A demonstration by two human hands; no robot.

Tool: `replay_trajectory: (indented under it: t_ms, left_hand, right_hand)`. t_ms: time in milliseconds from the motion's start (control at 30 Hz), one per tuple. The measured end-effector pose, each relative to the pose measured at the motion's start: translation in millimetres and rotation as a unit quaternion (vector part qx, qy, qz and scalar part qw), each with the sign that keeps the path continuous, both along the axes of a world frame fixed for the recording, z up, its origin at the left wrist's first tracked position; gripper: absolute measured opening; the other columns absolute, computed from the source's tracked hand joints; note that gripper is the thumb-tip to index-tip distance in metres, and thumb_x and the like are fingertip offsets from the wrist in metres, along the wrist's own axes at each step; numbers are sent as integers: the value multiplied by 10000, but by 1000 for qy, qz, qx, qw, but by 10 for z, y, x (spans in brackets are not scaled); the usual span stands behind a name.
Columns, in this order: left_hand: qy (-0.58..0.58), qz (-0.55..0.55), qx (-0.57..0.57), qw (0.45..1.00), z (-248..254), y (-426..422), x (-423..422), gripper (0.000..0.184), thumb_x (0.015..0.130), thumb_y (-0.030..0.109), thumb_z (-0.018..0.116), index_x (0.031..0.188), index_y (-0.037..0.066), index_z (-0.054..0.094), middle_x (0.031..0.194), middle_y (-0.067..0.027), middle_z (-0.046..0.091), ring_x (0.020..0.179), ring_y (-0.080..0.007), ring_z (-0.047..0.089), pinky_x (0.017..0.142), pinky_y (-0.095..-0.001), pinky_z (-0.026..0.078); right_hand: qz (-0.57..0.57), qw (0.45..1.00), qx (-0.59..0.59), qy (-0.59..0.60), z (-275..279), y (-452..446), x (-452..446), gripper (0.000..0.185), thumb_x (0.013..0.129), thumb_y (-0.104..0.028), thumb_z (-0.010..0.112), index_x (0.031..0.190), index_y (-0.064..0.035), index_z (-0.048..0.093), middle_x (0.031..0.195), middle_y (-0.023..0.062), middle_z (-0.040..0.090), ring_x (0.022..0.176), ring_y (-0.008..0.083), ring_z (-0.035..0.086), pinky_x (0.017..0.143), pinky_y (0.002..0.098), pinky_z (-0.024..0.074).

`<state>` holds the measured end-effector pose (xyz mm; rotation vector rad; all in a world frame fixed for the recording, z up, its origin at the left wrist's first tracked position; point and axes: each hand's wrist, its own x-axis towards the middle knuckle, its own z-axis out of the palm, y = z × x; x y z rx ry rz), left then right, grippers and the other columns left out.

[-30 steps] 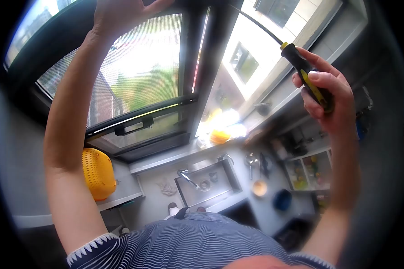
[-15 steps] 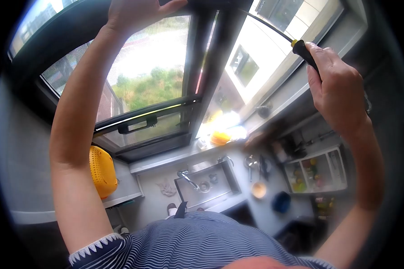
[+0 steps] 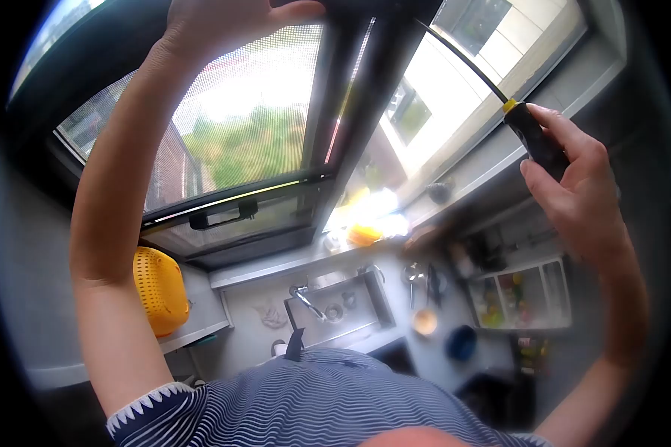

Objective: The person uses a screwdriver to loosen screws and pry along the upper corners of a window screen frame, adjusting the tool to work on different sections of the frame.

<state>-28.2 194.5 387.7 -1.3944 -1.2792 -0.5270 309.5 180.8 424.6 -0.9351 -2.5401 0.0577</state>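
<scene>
A screwdriver with a black handle, a yellow collar and a long dark shaft is held in my right hand, its fingers and thumb closed around the handle. The shaft slants up and left, its tip close to the upper part of the dark window frame; whether they touch, I cannot tell. High at the left, my left hand is raised by the top of the screened window sash. Its thumb stretches out to the right, while the other fingers lie outside the view.
Below the window sits a steel sink with a faucet. A yellow perforated basket stands left, beside my arm. To the right are a dark blue round item, a pale bowl and a white rack holding several colourful items.
My right hand has moved down and slightly right, bringing the screwdriver with it; more of its handle shows. My left hand remains up by the sash. The view has shifted slightly.
</scene>
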Motion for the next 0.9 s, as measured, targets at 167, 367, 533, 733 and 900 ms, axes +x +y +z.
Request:
replay_trajectory:
  t_ms: [167, 367, 533, 733, 900]
  left_hand:
    - [5, 18, 3, 1000, -34, 21, -42, 634, 665, 523, 701, 1152, 133, 590, 1343, -209, 373, 1287, -441, 261, 1035, -605, 195]
    - [2, -17, 13, 1000, -43, 47, -52, 623, 671, 512, 701, 1152, 132, 590, 1372, -205, 333, 1304, -435, 228, 1035, -617, 182]
    - [-7, -83, -8, 996, -60, -6, 240, 601, 661, 410, 734, 1172, 136, 574, 1393, -201, 299, 1326, -420, 186, 1043, -614, 173]
    - [-163, -423, -88, 887, -312, 398, 1911, 605, 673, 147, 730, 1225, 157, 480, 1085, -98, 597, 1049, -267, 557, 902, -388, 421]
    - [-217, -421, -88, 876, -394, 526, 2049, 483, 679, 12, 625, 1137, 122, 519, 937, -94, 642, 914, -254, 615, 817, -372, 435]
  right_hand:
    - [-37, 993, -114, 7, 178, 10, -17, 378, 782, -34, 560, 1143, 68, 518, 760, 57, 551, 577, 68, 513, 505, 201, 422]
    - [-48, 947, -297, 111, 208, 58, 17, 321, 806, -135, 583, 1034, 86, 533, 734, 84, 582, 444, 79, 539, 338, 181, 413]
    - [-2, 875, -433, 215, 118, 209, 121, 249, 811, -180, 615, 938, 27, 557, 738, 88, 588, 450, 87, 561, 298, 190, 437]
    - [14, 834, -498, 238, 107, 348, 224, 262, 821, -202, 617, 949, 21, 565, 800, 108, 611, 529, 121, 599, 321, 214, 460]
    - [-30, 968, -200, 151, 91, 226, 188, 365, 784, -232, 646, 1049, 1, 552, 901, 128, 614, 690, 174, 651, 504, 248, 529]
